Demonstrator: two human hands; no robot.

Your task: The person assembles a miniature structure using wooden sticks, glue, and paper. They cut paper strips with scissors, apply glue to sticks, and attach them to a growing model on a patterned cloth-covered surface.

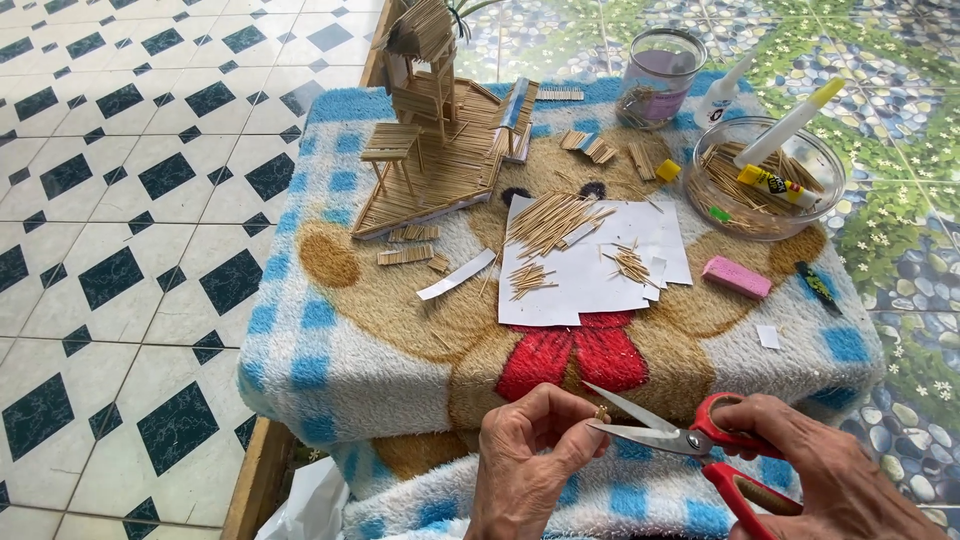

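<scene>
My right hand [820, 460] grips red-handled scissors [690, 436] whose blades stand apart, pointing left. My left hand [530, 450] pinches a small bundle of toothpick pieces [602, 412] right between the blades. Both hands hover over the near edge of a fluffy blue-and-white blanket with a bear picture [400, 330]. On white paper sheets [590, 270] in the middle lie loose toothpicks [550, 222]. A small house built of toothpicks [435, 130] stands at the back left.
At the back right a clear bowl [765, 175] holds toothpicks and a glue tube; beside it stand a clear jar [657, 75] and a white glue bottle [722, 95]. A pink eraser [737, 277] lies right of the paper. Tiled floor lies to the left.
</scene>
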